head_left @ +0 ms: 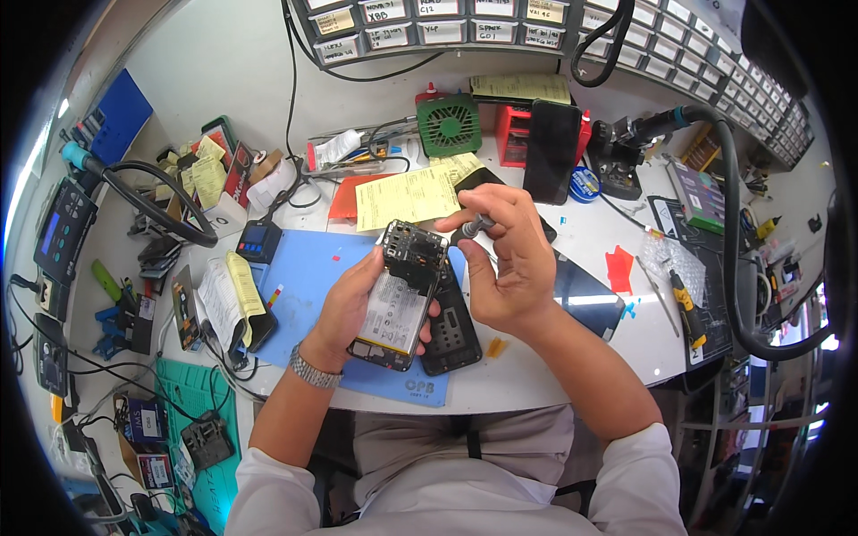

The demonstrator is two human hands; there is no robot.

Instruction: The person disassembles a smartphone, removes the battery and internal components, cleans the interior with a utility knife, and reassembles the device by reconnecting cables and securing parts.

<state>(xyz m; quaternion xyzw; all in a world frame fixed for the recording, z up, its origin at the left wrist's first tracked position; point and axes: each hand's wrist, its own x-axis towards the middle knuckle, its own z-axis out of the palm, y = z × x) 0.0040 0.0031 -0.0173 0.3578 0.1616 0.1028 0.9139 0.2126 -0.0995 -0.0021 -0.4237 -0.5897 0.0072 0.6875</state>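
My left hand [347, 299] is closed around an opened smartphone [399, 308], its pale battery and dark circuit board exposed. The phone is tilted, with its board end away from me. Just right of that end, my right hand [517, 259] pinches a small grey screwdriver-like tool [478, 225] between thumb and fingers. Most of the tool is hidden or foreshortened, and I cannot tell whether its tip touches the phone. A black phone back cover [452, 335] lies right beside the held phone, partly on the blue mat [299, 286].
Yellow paper slips [407, 198] and a green fan [449, 125] stand beyond my hands. A dark phone [552, 152] leans by a red drawer box [513, 136]. To the right lie a flat screen [585, 295] and a yellow-black tool [686, 308]. A thick black hose [735, 223] arches there.
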